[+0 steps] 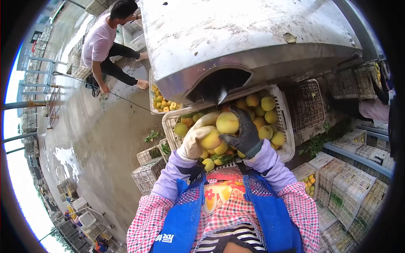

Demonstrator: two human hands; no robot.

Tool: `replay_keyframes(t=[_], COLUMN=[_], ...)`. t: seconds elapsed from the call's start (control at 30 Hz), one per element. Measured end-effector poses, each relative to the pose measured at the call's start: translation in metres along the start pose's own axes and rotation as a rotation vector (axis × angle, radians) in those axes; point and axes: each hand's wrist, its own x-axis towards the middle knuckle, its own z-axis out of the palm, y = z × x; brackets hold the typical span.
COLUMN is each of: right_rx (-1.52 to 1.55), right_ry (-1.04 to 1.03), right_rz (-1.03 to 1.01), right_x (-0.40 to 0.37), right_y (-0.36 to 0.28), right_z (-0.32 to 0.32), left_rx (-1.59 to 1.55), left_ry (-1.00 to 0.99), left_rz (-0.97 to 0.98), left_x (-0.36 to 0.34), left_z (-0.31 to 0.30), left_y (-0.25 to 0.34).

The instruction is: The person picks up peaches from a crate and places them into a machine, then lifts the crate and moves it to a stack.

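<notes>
My left hand (195, 142), in a cream glove, curls around a yellow peach (211, 139) at the near side of a white plastic crate (287, 122) heaped with yellow peaches. My right hand (244, 134), in a dark glove, is pressed against a large peach (227, 122) on top of the heap, fingers wrapped over its side. Both hands are close together above the fruit. Purple sleeves, blue arm covers and a checked apron fill the bottom of the view.
A big metal machine hood (253, 38) with a dark outlet (223, 82) overhangs the crate. A second crate of peaches (162, 103) sits behind. A dark empty crate (310, 105) stands right; stacked white crates (350, 189) lie lower right. A person (107, 44) crouches on wet concrete.
</notes>
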Motion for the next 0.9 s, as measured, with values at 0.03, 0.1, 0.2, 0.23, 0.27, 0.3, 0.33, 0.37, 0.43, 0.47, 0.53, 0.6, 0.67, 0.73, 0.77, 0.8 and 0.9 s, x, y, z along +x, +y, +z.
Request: replay_keyframes(t=[0.03, 0.1, 0.2, 0.23, 0.27, 0.3, 0.33, 0.37, 0.43, 0.47, 0.53, 0.6, 0.67, 0.73, 0.77, 0.8, 0.9], right_rx=[-0.033, -0.233, -0.614, -0.661, -0.709, -0.686, -0.647, -0.552, -0.388, -0.343, -0.257, -0.223, -0.187, -0.213, -0.223, -0.233, -0.326], right_ry=[0.025, 0.133, 0.299, 0.288, 0.276, 0.227, 0.175, 0.126, 0.076, 0.104, 0.133, 0.062, -0.016, 0.072, 0.126, 0.18, 0.323], right_rz=[0.013, -0.131, -0.404, -0.364, -0.325, -0.267, -0.214, -0.179, -0.192, -0.268, -0.401, -0.367, -0.299, -0.284, -0.312, -0.339, -0.327], right_x=[0.004, 0.02, 0.07, 0.081, 0.093, 0.105, 0.114, 0.124, 0.128, 0.121, 0.091, 0.05, 0.021, 0.019, 0.018, 0.019, 0.033], right_y=[-0.002, -0.004, 0.008, 0.017, 0.026, 0.025, 0.02, 0.012, -0.007, -0.016, -0.03, -0.019, -0.003, -0.013, -0.009, -0.007, -0.012], right_z=[0.002, 0.007, 0.025, 0.035, 0.046, 0.048, 0.049, 0.047, 0.033, 0.027, 0.019, 0.028, 0.041, 0.039, 0.039, 0.038, 0.035], left_rx=[-0.039, -0.176, -0.327, -0.342, -0.358, -0.394, -0.453, -0.508, -0.67, -0.658, -0.643, 0.165, 0.535, 0.429, 0.362, 0.264, 0.068], left_ry=[0.019, 0.166, 0.253, 0.288, 0.327, 0.326, 0.293, 0.255, 0.216, 0.229, 0.257, 0.243, 0.207, 0.211, 0.228, 0.271, 0.369], left_rz=[0.026, 0.016, 0.041, 0.05, 0.055, 0.039, 0.062, 0.091, 0.013, 0.058, 0.158, 0.271, 0.369, 0.447, 0.469, 0.452, 0.341], left_x=[0.001, -0.004, -0.008, -0.008, -0.011, -0.011, -0.012, -0.01, -0.003, -0.002, 0.002, -0.002, -0.003, -0.001, 0.0, -0.001, -0.008], left_z=[-0.004, 0.004, -0.008, -0.01, -0.012, -0.016, -0.018, -0.02, -0.033, -0.032, -0.027, -0.026, -0.015, 0.001, 0.008, 0.013, 0.011], left_y=[0.0, 0.007, -0.002, -0.005, -0.009, -0.011, -0.014, -0.016, -0.021, -0.022, -0.027, -0.014, -0.003, 0.0, 0.0, -0.001, -0.003])
